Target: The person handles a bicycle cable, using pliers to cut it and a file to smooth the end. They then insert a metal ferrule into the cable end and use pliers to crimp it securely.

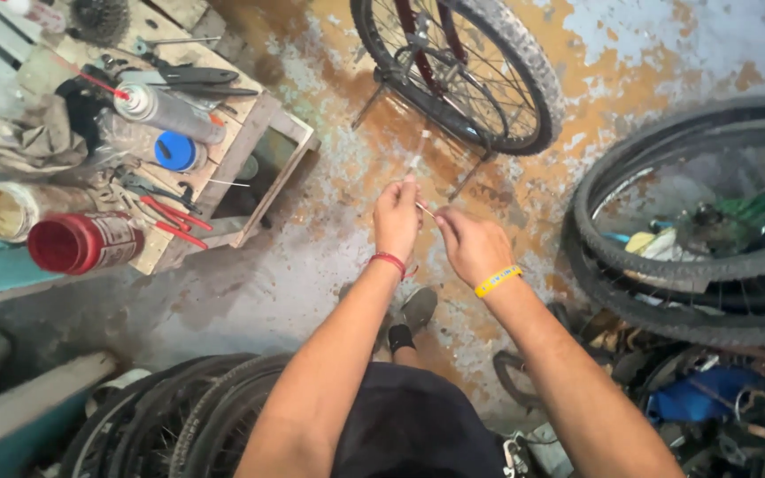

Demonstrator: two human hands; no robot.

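Observation:
My left hand (397,218) is raised in front of me, fingers pinched on a thin pale cable or tube (418,158) that rises toward a bicycle's rear wheel (524,80). My right hand (471,243) sits just to its right, fingertips pinched on the lower end of the same thin piece, where a small metal tip (426,209) shows between both hands. A red band is on my left wrist, a yellow one on my right. My shoe (416,310) is on the floor below.
A wooden bench (241,142) at left carries a spray can (170,111), a red jar (81,242), a blue-capped bottle (177,150) and red-handled pliers (174,221). Tyres are stacked at right (666,265) and bottom left (188,416). Clutter lies at bottom right.

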